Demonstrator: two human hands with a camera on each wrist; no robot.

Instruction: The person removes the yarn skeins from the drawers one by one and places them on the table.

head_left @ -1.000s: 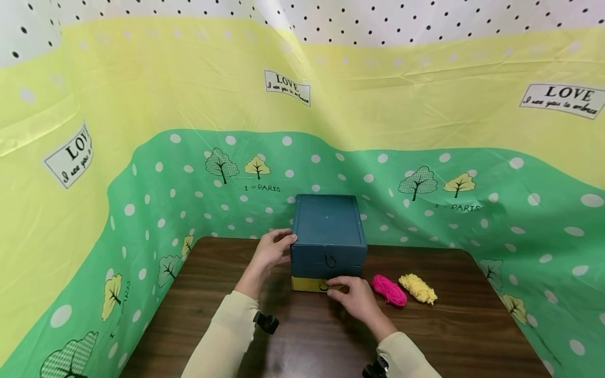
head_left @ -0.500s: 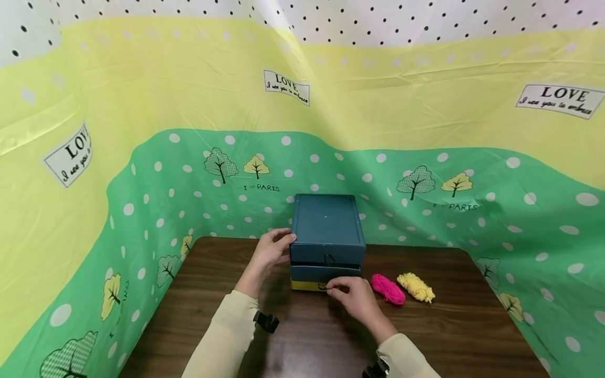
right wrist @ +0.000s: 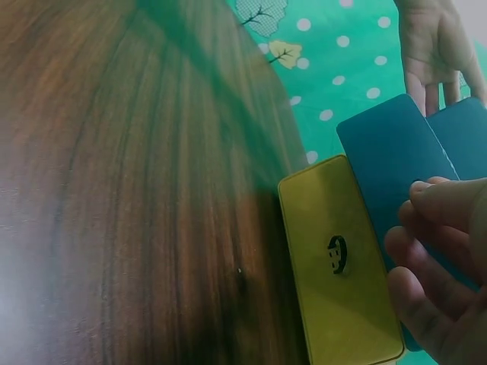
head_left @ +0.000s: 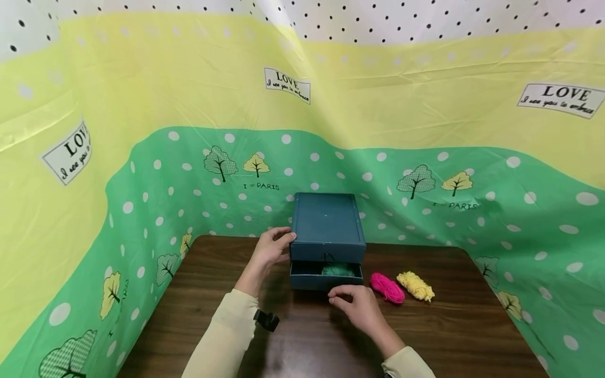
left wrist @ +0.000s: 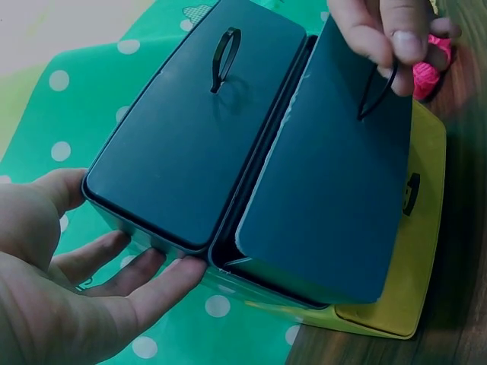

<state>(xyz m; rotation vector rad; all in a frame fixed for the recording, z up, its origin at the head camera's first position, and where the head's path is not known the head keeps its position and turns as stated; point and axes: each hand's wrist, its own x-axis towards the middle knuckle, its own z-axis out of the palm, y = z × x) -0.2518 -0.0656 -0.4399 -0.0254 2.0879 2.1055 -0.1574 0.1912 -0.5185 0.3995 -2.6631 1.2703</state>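
A small blue drawer cabinet (head_left: 326, 218) stands at the back of the table. Its middle drawer (head_left: 312, 283) is pulled partway out, showing a bundle of green yarn (head_left: 337, 270) inside. My right hand (head_left: 357, 307) pinches that drawer's black loop handle (left wrist: 361, 115) between thumb and fingers. On the cabinet's left side rests my left hand (head_left: 270, 251), thumb at the top edge and fingers lying along the wall. The top drawer (left wrist: 183, 144) is closed. Beneath the blue part, a yellow drawer (right wrist: 335, 304) is also closed; in the head view the pulled drawer hides it.
A pink yarn bundle (head_left: 387, 287) and a yellow yarn bundle (head_left: 416, 286) lie on the brown wooden table (head_left: 449, 325), right of the cabinet. A green and yellow patterned curtain (head_left: 264, 210) hangs close behind the cabinet and around the table's sides.
The middle drawer has slid out toward me, bringing the green yarn into sight. My right hand has drawn back a little with its handle, while the left hand stays at the cabinet's side.
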